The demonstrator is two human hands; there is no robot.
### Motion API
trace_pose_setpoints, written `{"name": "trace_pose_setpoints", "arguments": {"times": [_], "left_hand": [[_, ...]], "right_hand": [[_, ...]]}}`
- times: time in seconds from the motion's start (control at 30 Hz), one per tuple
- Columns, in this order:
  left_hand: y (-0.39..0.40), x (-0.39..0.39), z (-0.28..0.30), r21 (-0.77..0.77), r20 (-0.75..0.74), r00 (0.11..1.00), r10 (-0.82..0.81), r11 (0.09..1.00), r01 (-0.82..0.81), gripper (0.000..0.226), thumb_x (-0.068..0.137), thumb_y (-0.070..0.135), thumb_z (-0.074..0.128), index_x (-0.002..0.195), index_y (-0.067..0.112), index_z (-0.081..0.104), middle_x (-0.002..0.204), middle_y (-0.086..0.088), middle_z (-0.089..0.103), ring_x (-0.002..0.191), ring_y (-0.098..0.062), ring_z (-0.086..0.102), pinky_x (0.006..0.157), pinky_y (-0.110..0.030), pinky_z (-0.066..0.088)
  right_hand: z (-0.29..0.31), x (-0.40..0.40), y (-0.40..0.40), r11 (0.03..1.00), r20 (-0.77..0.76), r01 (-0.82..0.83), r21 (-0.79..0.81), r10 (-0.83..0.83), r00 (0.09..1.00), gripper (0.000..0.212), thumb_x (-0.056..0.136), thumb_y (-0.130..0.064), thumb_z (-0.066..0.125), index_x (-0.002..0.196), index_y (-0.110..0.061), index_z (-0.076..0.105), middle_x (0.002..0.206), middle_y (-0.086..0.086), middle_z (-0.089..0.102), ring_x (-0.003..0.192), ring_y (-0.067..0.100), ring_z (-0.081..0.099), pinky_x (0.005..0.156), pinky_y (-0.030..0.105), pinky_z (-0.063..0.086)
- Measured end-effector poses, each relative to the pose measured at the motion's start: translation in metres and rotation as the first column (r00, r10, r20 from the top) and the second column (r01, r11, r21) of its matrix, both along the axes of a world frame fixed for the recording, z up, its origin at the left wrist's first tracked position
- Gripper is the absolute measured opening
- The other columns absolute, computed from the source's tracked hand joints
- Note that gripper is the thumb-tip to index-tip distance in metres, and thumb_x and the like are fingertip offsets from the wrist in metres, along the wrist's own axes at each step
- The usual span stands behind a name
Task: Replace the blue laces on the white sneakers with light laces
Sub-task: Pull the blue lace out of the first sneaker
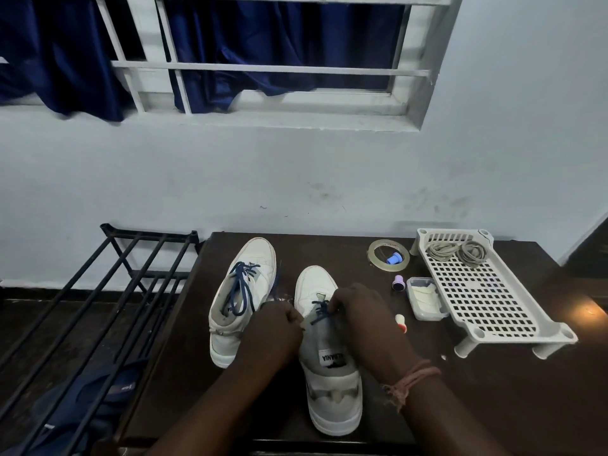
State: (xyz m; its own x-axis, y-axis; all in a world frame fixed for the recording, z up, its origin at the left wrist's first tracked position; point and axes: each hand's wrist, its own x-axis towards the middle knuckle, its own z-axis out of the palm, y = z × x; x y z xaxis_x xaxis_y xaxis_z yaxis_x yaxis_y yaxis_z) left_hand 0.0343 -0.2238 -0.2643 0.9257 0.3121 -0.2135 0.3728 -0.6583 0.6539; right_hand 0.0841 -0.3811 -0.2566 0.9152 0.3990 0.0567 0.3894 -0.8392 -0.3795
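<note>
Two white sneakers stand on the dark table, toes pointing away. The left sneaker [241, 292] still carries its blue lace [241, 287] through several eyelets. The right sneaker [325, 353] has a short stretch of blue lace [320, 312] near its toe end. My right hand [358, 319] pinches that lace over the tongue. My left hand [274, 330] holds the right sneaker's left side, fingers curled at its edge. Two coils of light laces [459, 251] lie in the white perforated tray [487, 304] at the right.
A tape roll [388, 253] with a blue cap inside, a small purple item [398, 282], a clear box [424, 297] and a small red-tipped tube [401, 322] lie between sneakers and tray. A black metal rack [98, 301] stands left of the table. The wall is close behind.
</note>
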Motion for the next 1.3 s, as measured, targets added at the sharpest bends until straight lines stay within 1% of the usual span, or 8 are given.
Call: {"name": "trace_pose_setpoints", "arguments": {"times": [0.27, 0.4, 0.53, 0.7, 0.8, 0.93, 1.1, 1.3], "left_hand": [[0.004, 0.001, -0.013, -0.216, 0.037, 0.997, 0.063, 0.975, -0.054, 0.02, 0.088, 0.008, 0.062, 0.082, 0.018, 0.078, 0.084, 0.006, 0.075, 0.085, -0.01, 0.069, 0.078, -0.027, 0.052], [0.0, 0.004, -0.008, -0.276, 0.017, 0.998, 0.068, 0.959, -0.06, 0.026, 0.086, 0.001, 0.057, 0.084, 0.016, 0.078, 0.082, 0.003, 0.076, 0.081, -0.012, 0.069, 0.067, -0.022, 0.049], [-0.002, -0.002, -0.004, -0.391, 0.015, 0.991, 0.135, 0.913, -0.119, 0.027, 0.086, -0.001, 0.057, 0.084, 0.014, 0.08, 0.079, -0.001, 0.077, 0.075, -0.012, 0.071, 0.066, -0.02, 0.052], [-0.004, 0.001, 0.002, -0.351, 0.035, 0.994, 0.102, 0.933, -0.083, 0.026, 0.09, 0.001, 0.055, 0.087, 0.012, 0.078, 0.087, -0.002, 0.076, 0.083, -0.016, 0.07, 0.07, -0.022, 0.051], [-0.004, 0.003, 0.006, -0.322, 0.024, 0.996, 0.085, 0.944, -0.073, 0.025, 0.093, 0.008, 0.055, 0.089, 0.016, 0.078, 0.084, 0.003, 0.075, 0.075, -0.008, 0.066, 0.056, -0.013, 0.046], [-0.006, 0.006, 0.008, -0.319, 0.006, 0.997, 0.072, 0.945, -0.066, 0.023, 0.093, 0.018, 0.057, 0.086, 0.017, 0.079, 0.082, -0.001, 0.075, 0.076, -0.014, 0.068, 0.064, -0.023, 0.047], [-0.004, 0.005, 0.007, -0.288, 0.019, 0.998, 0.06, 0.956, -0.052, 0.022, 0.089, 0.025, 0.064, 0.082, 0.009, 0.077, 0.079, -0.013, 0.074, 0.061, -0.015, 0.058, 0.061, -0.034, 0.048], [-0.001, 0.005, 0.008, -0.328, 0.026, 0.999, 0.042, 0.944, -0.031, 0.012, 0.087, 0.015, 0.07, 0.078, 0.019, 0.078, 0.078, 0.0, 0.076, 0.074, -0.013, 0.066, 0.071, -0.028, 0.05]], "right_hand": [[0.005, -0.011, 0.005, 0.976, 0.094, -0.065, -0.209, 0.086, 0.992, 0.027, 0.092, -0.028, 0.052, 0.116, -0.036, 0.064, 0.112, -0.004, 0.053, 0.107, 0.022, 0.049, 0.089, 0.038, 0.038], [0.005, -0.015, 0.01, 0.983, 0.094, -0.068, -0.172, 0.086, 0.992, 0.028, 0.093, -0.05, 0.051, 0.103, -0.03, 0.067, 0.109, -0.003, 0.055, 0.107, 0.022, 0.048, 0.091, 0.039, 0.038], [0.005, -0.011, 0.012, 0.986, 0.084, -0.077, -0.148, 0.09, 0.992, 0.022, 0.094, -0.04, 0.051, 0.098, -0.023, 0.066, 0.107, 0.002, 0.053, 0.103, 0.025, 0.051, 0.084, 0.038, 0.042], [0.018, 0.002, -0.006, 0.965, 0.181, 0.24, -0.108, -0.218, 0.959, 0.019, 0.082, -0.042, 0.056, 0.085, -0.024, 0.062, 0.098, -0.002, 0.057, 0.098, 0.027, 0.054, 0.083, 0.042, 0.035], [0.023, 0.005, -0.018, 0.941, 0.159, 0.338, -0.021, -0.331, 0.93, 0.011, 0.079, -0.035, 0.055, 0.083, -0.025, 0.058, 0.094, -0.005, 0.055, 0.1, 0.029, 0.053, 0.081, 0.041, 0.029], [0.017, -0.007, 0.002, 0.981, 0.153, 0.134, -0.137, -0.113, 0.982, 0.022, 0.086, -0.032, 0.053, 0.107, -0.03, 0.061, 0.118, -0.002, 0.051, 0.113, 0.028, 0.045, 0.092, 0.046, 0.033], [0.004, -0.015, 0.015, 0.939, 0.195, 0.014, -0.343, 0.056, 0.979, 0.019, 0.09, -0.031, 0.05, 0.092, -0.025, 0.068, 0.109, -0.004, 0.057, 0.11, 0.026, 0.044, 0.086, 0.045, 0.026], [0.022, 0.001, -0.002, 0.982, 0.005, 0.181, -0.058, -0.181, 0.983, 0.032, 0.089, -0.041, 0.046, 0.077, -0.019, 0.065, 0.096, 0.003, 0.059, 0.1, 0.031, 0.053, 0.083, 0.039, 0.039]]}}
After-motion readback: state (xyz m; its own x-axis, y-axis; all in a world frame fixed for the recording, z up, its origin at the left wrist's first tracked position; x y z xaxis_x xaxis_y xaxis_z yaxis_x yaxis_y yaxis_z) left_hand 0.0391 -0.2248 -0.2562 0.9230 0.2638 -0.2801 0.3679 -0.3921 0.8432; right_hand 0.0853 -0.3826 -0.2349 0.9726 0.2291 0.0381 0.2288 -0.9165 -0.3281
